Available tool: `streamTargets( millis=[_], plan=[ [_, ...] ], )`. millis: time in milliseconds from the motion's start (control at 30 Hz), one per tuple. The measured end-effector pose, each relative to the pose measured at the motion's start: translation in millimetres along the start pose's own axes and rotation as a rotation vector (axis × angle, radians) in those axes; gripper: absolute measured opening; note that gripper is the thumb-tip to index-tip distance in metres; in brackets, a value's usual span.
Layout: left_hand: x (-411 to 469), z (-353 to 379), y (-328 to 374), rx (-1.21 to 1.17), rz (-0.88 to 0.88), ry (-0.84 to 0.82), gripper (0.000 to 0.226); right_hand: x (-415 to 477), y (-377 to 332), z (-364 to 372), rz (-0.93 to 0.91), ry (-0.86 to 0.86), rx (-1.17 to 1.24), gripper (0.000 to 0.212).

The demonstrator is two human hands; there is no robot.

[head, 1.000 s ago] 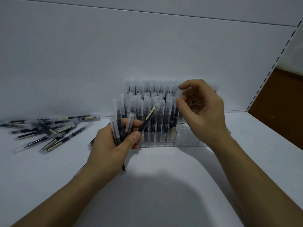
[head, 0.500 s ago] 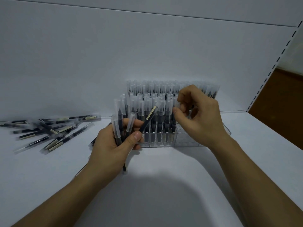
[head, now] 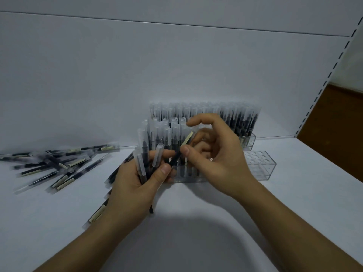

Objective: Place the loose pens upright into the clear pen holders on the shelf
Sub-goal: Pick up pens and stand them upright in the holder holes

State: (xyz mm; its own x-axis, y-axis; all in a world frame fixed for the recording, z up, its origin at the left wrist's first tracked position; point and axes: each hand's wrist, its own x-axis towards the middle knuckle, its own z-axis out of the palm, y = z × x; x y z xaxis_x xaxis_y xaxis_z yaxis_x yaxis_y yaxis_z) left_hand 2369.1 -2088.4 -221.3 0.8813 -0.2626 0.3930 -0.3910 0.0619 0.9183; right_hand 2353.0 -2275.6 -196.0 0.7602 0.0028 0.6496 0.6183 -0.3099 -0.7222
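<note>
Pen [head: 176, 158] pinched in right hand [head: 218, 158].

A flat white shelf board [head: 294, 213] fills the foreground, a soft grey shadow [head: 196, 228] across its near middle; a plain white back panel [head: 176, 65] rises behind, crossed high up by a thin dark seam [head: 176, 24]; a white slotted upright [head: 334, 64] slants at right, a brown surface [head: 337, 124] beyond; light dim, cool.
</note>
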Motion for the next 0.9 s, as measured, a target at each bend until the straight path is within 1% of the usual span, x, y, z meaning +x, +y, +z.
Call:
streamTargets(
  millis=[67,167,267,300,367,433,500,567,633,667,733,800,833,900],
  plan=[
    [-0.1,1.1,0.4,-0.013,-0.003,0.004,0.027,3.4,-2.7,-6.2,0.008,0.07,0.075,0.037],
    [-1.5,1.4,-3.4,-0.051,-0.037,0.026,0.03,11.1,-5.2,-22.5,0.026,0.217,0.19,0.027],
    [-2.9,0.8,-5.7,-0.001,-0.029,0.017,0.037,18.7,-4.8,-39.9,0.105,0.341,0.323,0.022],
    [-3.2,1.2,-4.9,0.031,-0.018,0.003,0.036,20.8,-4.1,-44.9,0.135,0.378,0.375,0.022],
    [-4.3,2.0,-3.1,0.141,0.023,-0.037,0.027,24.3,-1.2,-52.6,0.197,0.437,0.469,0.02],
    [-6.2,0.6,-3.5,0.307,0.062,-0.077,0.019,27.0,4.7,-58.9,0.246,0.464,0.505,0.021],
    [-7.4,0.3,-1.5,0.512,0.115,-0.146,0.024,28.3,12.6,-63.9,0.29,0.48,0.484,0.021],
    [-9.2,3.9,1.1,0.596,0.123,-0.212,0.035,28.1,19.9,-68.9,0.33,0.481,0.41,0.02],
    [-10.7,7.4,1.8,0.574,0.11,-0.234,0.043,26.7,26.6,-72.1,0.368,0.424,0.351,0.033],
    [-10.5,7.9,0.4,0.555,0.114,-0.228,0.041,26.1,28.7,-72.3,0.389,0.38,0.342,0.038],
    [-9.6,7.2,-2.0,0.507,0.127,-0.198,0.032,24.4,31.4,-71.3,0.441,0.284,0.33,0.035],
    [-7.6,5.0,-3.1,0.408,0.124,-0.183,0.018,23.1,33.1,-69.6,0.494,0.237,0.327,0.032],
    [-6.6,3.9,-3.7,0.333,0.109,-0.175,0.014,22.8,34.0,-68.4,0.502,0.248,0.34,0.03],
    [-5.5,2.9,-3.5,0.189,0.064,-0.15,0.016,24.0,35.5,-64.8,0.486,0.299,0.401,0.023]
  ],
)
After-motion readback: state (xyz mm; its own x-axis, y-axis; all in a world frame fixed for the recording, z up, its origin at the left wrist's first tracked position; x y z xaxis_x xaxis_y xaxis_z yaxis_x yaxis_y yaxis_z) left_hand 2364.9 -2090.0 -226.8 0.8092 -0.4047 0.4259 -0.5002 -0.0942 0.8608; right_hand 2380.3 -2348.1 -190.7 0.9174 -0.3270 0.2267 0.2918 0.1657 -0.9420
